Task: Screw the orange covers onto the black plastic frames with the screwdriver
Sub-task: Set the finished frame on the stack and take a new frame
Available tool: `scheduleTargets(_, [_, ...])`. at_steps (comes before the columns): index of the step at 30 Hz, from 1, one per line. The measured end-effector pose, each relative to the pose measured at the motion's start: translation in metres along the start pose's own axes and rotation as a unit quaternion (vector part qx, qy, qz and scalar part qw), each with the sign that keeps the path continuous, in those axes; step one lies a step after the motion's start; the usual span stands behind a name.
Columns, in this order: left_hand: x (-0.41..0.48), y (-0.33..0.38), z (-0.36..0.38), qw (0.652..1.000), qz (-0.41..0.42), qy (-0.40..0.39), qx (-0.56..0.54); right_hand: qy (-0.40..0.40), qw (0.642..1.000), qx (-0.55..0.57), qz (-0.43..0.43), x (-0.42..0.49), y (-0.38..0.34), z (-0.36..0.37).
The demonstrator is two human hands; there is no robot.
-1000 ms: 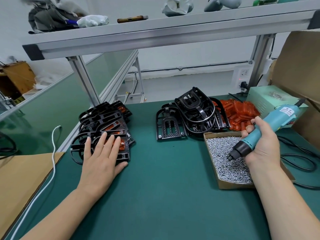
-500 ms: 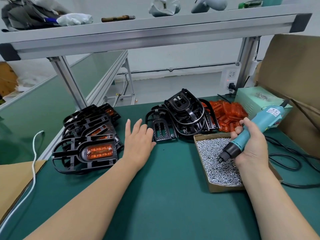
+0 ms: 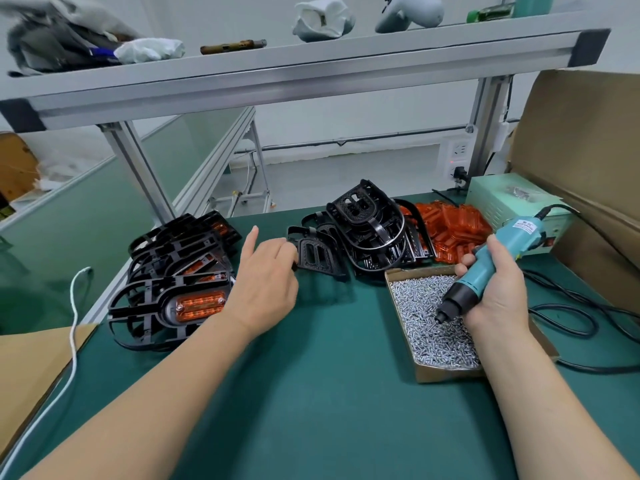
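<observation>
Bare black plastic frames (image 3: pixel 370 233) are heaped at the back middle of the green mat. My left hand (image 3: pixel 266 282) reaches the nearest bare frame (image 3: pixel 320 254), and its curled fingers pinch that frame's left edge, one finger sticking up. Loose orange covers (image 3: pixel 450 230) lie in a pile just right of the heap. At the left is a stack of frames with orange covers fitted (image 3: pixel 173 271). My right hand (image 3: pixel 495 299) grips the turquoise electric screwdriver (image 3: pixel 485 265), whose tip dips into a cardboard box of silver screws (image 3: pixel 433 341).
A pale green power unit (image 3: pixel 502 199) and a big open carton (image 3: pixel 581 150) stand at the right. Black cable (image 3: pixel 571 317) loops beside the screw box. At the left edge lie a white cord (image 3: pixel 74 306) and flat cardboard (image 3: pixel 31 368). An aluminium shelf (image 3: pixel 277 74) hangs overhead.
My left hand lifted off the stack of covered frames and moved right to the nearest bare frame, curling its fingers on it. My right hand kept the screwdriver over the screws.
</observation>
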State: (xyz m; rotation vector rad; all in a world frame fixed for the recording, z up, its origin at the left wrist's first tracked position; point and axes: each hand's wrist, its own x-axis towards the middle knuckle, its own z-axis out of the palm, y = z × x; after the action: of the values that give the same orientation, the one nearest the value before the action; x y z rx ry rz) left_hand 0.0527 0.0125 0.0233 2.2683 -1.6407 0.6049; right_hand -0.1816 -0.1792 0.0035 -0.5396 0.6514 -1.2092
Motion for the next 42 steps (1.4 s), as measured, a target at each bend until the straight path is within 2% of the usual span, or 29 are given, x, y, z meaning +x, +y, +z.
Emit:
scheduleTargets(7, [0.011,-0.001,-0.033,0.996,0.07,0.02,-0.056,0.003,1.0,0.018,-0.002,-0.001,-0.001,0.0])
scheduleTargets(14, [0.025,0.008,-0.044,0.99,0.131,-0.014,-0.048,0.003,1.0,0.021,0.0,0.0,-0.001,0.0])
scheduleTargets(17, [0.026,0.015,-0.047,0.984,0.15,-0.056,-0.081,0.006,1.0,0.019,0.0,0.0,-0.001,0.0])
scheduleTargets(23, [0.031,0.033,-0.041,0.965,0.119,-0.183,-0.145,0.011,1.0,0.022,-0.002,-0.001,-0.002,0.002])
scheduleTargets(30, [0.029,0.053,-0.022,0.933,0.083,-0.283,-0.207,0.018,0.999,0.028,0.0,-0.001,-0.002,0.003])
scheduleTargets(38, [0.014,0.059,0.006,0.932,0.057,-0.294,-0.203,0.028,0.999,0.041,0.004,0.0,-0.002,0.002])
scheduleTargets(42, [-0.002,0.046,0.003,0.949,0.023,-0.239,-0.205,0.031,0.998,0.055,0.003,0.0,-0.002,0.003])
